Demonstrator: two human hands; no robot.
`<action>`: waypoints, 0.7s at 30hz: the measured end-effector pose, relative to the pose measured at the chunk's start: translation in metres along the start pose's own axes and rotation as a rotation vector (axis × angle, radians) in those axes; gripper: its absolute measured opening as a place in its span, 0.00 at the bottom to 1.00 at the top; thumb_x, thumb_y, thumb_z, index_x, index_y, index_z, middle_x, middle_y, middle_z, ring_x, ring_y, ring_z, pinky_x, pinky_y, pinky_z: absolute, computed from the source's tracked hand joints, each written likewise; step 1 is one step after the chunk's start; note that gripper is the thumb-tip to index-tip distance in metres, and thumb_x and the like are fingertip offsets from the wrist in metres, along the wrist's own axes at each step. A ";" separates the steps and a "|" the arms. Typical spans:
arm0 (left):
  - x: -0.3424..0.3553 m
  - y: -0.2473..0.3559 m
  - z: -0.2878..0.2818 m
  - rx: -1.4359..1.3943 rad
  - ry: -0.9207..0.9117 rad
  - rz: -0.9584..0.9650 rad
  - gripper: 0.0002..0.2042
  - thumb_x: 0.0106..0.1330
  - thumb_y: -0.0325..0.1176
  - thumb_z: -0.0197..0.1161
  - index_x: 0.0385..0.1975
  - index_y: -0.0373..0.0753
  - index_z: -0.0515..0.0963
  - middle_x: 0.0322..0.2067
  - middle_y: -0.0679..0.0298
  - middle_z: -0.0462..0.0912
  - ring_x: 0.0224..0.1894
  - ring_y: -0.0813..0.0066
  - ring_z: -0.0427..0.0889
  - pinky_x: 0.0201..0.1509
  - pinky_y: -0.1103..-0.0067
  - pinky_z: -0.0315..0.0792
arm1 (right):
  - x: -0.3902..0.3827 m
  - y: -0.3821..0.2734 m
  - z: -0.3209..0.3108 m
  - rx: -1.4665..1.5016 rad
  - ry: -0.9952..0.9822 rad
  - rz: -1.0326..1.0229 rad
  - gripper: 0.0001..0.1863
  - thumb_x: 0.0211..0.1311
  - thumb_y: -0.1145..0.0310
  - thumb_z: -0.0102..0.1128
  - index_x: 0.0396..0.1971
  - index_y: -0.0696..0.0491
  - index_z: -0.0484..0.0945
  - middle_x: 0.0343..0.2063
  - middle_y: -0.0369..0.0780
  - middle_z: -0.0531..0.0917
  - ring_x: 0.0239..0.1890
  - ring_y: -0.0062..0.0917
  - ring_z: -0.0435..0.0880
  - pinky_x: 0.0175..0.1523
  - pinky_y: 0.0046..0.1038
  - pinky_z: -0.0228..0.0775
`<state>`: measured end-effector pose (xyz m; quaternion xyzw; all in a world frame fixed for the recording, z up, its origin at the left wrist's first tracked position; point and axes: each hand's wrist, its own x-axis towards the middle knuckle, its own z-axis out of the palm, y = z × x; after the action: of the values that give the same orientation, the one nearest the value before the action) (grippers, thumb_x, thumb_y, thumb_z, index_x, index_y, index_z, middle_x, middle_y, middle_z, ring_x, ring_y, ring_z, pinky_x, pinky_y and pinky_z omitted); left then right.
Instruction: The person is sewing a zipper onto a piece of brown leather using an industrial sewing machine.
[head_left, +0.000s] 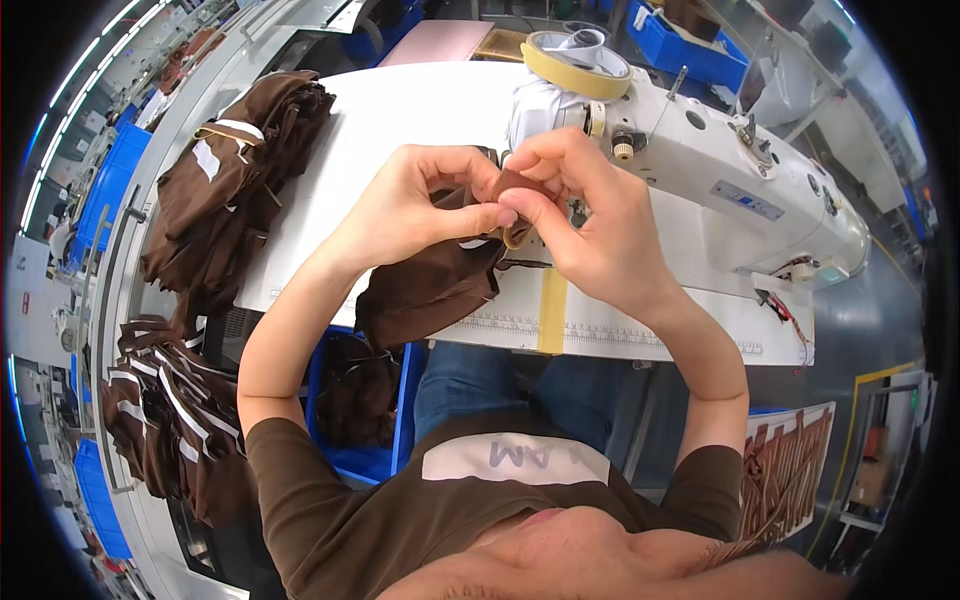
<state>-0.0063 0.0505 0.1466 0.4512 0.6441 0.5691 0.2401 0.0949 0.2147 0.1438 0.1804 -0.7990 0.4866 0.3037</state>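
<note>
My left hand (425, 200) and my right hand (600, 220) meet in front of the sewing machine (700, 190). Between their fingertips they pinch a small folded part of brown fabric (430, 295). The rest of this cloth hangs below my left hand over the front of the white table (390, 105). A bit of yellowish edging shows just under the fingers. My hands hide the machine's needle area, and I cannot tell whether the pinched part joins the larger cloth.
A pile of brown garment pieces (215, 190) lies at the table's left, with more striped pieces (175, 410) hanging below. Yellow tape rolls (545, 68) sit on the machine. A blue bin (403, 400) with brown cloth stands under the table. Brown strips (790, 465) hang at the lower right.
</note>
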 end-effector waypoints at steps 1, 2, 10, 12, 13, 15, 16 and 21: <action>-0.001 0.004 0.001 -0.008 0.043 0.000 0.06 0.56 0.25 0.66 0.30 0.32 0.77 0.28 0.69 0.80 0.33 0.85 0.75 0.40 0.85 0.70 | 0.004 0.000 0.001 -0.017 0.020 -0.049 0.08 0.53 0.81 0.58 0.33 0.55 0.71 0.23 0.38 0.79 0.23 0.24 0.80 0.28 0.22 0.70; -0.002 0.006 0.001 -0.001 0.044 0.007 0.06 0.56 0.25 0.66 0.30 0.32 0.77 0.28 0.69 0.80 0.33 0.85 0.75 0.40 0.85 0.70 | 0.007 -0.001 0.003 -0.018 0.022 -0.059 0.08 0.53 0.81 0.58 0.33 0.55 0.71 0.23 0.38 0.79 0.23 0.24 0.80 0.28 0.22 0.70; -0.009 -0.011 -0.013 0.305 0.057 0.021 0.05 0.57 0.25 0.64 0.30 0.31 0.77 0.27 0.70 0.79 0.32 0.85 0.75 0.39 0.84 0.70 | 0.020 -0.008 0.002 -0.179 0.108 -0.274 0.08 0.53 0.81 0.58 0.30 0.55 0.70 0.23 0.39 0.77 0.23 0.26 0.78 0.28 0.24 0.69; -0.011 -0.018 -0.014 0.223 0.012 -0.006 0.07 0.57 0.25 0.63 0.33 0.32 0.76 0.31 0.69 0.79 0.34 0.85 0.75 0.41 0.84 0.70 | 0.022 -0.004 0.003 -0.152 0.120 -0.250 0.07 0.54 0.81 0.58 0.30 0.55 0.70 0.23 0.38 0.78 0.22 0.24 0.78 0.27 0.24 0.68; -0.013 -0.018 -0.009 0.080 -0.004 0.002 0.09 0.58 0.26 0.63 0.36 0.32 0.74 0.33 0.68 0.79 0.36 0.85 0.75 0.43 0.85 0.70 | 0.021 0.000 0.005 -0.127 0.135 -0.215 0.06 0.56 0.80 0.58 0.30 0.56 0.70 0.23 0.37 0.78 0.22 0.22 0.78 0.27 0.23 0.68; -0.017 -0.020 -0.010 -0.120 -0.102 -0.040 0.14 0.60 0.24 0.59 0.46 0.33 0.70 0.38 0.65 0.78 0.42 0.85 0.74 0.49 0.84 0.68 | 0.024 0.010 0.010 -0.027 0.175 -0.158 0.06 0.57 0.79 0.59 0.30 0.56 0.70 0.23 0.36 0.78 0.21 0.20 0.78 0.26 0.22 0.67; -0.019 -0.022 -0.014 -0.118 -0.101 -0.037 0.14 0.60 0.24 0.59 0.46 0.33 0.70 0.38 0.65 0.78 0.42 0.85 0.74 0.49 0.84 0.68 | 0.025 0.011 0.013 0.081 0.207 -0.102 0.06 0.58 0.78 0.59 0.30 0.56 0.70 0.23 0.36 0.79 0.20 0.18 0.77 0.25 0.21 0.67; -0.026 -0.033 -0.034 -0.289 -0.203 -0.140 0.19 0.57 0.17 0.50 0.51 0.34 0.67 0.42 0.66 0.77 0.46 0.83 0.72 0.54 0.83 0.65 | 0.023 0.004 0.019 0.080 0.261 0.055 0.06 0.59 0.77 0.59 0.31 0.57 0.70 0.23 0.35 0.79 0.20 0.17 0.77 0.25 0.20 0.67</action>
<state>-0.0320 0.0130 0.1177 0.4214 0.5578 0.5892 0.4051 0.0697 0.1998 0.1500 0.1054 -0.7373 0.5456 0.3842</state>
